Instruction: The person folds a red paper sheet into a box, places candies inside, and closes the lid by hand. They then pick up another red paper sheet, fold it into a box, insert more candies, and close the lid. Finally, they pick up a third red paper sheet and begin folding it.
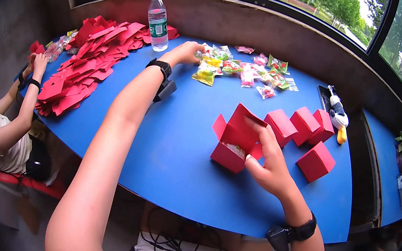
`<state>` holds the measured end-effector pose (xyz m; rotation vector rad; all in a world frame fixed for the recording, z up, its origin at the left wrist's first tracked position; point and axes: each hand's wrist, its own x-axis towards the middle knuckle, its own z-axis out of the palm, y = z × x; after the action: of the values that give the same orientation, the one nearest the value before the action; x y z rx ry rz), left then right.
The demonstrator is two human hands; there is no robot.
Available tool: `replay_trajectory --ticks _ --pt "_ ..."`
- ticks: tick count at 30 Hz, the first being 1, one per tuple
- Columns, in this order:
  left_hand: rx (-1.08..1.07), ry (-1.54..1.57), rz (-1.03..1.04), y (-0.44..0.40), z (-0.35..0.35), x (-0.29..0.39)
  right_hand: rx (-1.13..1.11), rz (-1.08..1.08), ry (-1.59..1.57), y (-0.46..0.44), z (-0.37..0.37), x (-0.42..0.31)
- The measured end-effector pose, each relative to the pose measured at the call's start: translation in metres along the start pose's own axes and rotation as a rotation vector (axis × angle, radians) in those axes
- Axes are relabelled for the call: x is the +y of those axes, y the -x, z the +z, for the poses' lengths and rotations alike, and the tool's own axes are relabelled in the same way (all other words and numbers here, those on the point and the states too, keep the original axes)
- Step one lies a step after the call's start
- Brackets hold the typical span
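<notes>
At the left edge of a pile of wrapped candies (248,70), my left hand (186,53) reaches in with its fingertips against the packets. Those fingertips are largely hidden, so their grip does not show clearly. A yellow candy packet (207,70) lies just right of them. My right hand (273,165) grips an open red box (227,156), fingers behind its raised lid and thumb at the near right side. Something pale in clear wrapping (234,150) is inside the box.
Closed red boxes (305,124) stand right of the open one. Flat red cartons (86,61) heap at left, beside a water bottle (159,23). A plush-like item (337,115) lies at the right edge. A co-worker's hands (39,62) hold a red piece at far left.
</notes>
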<state>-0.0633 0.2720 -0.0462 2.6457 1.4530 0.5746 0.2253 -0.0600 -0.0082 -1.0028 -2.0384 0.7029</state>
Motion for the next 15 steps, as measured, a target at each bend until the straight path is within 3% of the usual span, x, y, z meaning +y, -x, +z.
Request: replay_trajectory --ticks 2,4,6,7,9,10,12,13,15 --pt "-0.003 0.005 0.014 0.007 -0.009 -0.001 -0.002 0.006 -0.003 -0.001 0.000 -0.001" --pt "0.176 0.047 0.079 0.014 -0.016 -0.006 0.010 -0.019 0.004 -0.001 0.001 0.000" --pt "0.386 0.186 0.033 0.018 -0.029 0.009 0.004 -0.017 0.014 0.000 0.000 0.000" --pt "0.311 0.396 -0.048 0.026 -0.046 0.037 0.008 -0.018 0.006 0.000 0.001 0.000" --pt "0.245 0.657 0.181 0.062 -0.068 0.101 0.012 -0.028 -0.003 0.000 0.002 0.001" --pt "0.282 0.715 0.404 0.088 -0.072 0.143 0.015 -0.030 -0.004 -0.001 0.001 0.002" --pt "0.163 0.502 0.656 0.140 -0.082 0.203 0.026 -0.038 -0.007 0.000 0.002 0.002" --pt "0.218 0.449 0.832 0.153 -0.072 0.219 0.024 -0.038 -0.009 -0.001 0.003 0.003" --pt "0.196 0.296 0.888 0.164 -0.053 0.232 0.017 -0.015 -0.058 -0.002 0.003 0.005"
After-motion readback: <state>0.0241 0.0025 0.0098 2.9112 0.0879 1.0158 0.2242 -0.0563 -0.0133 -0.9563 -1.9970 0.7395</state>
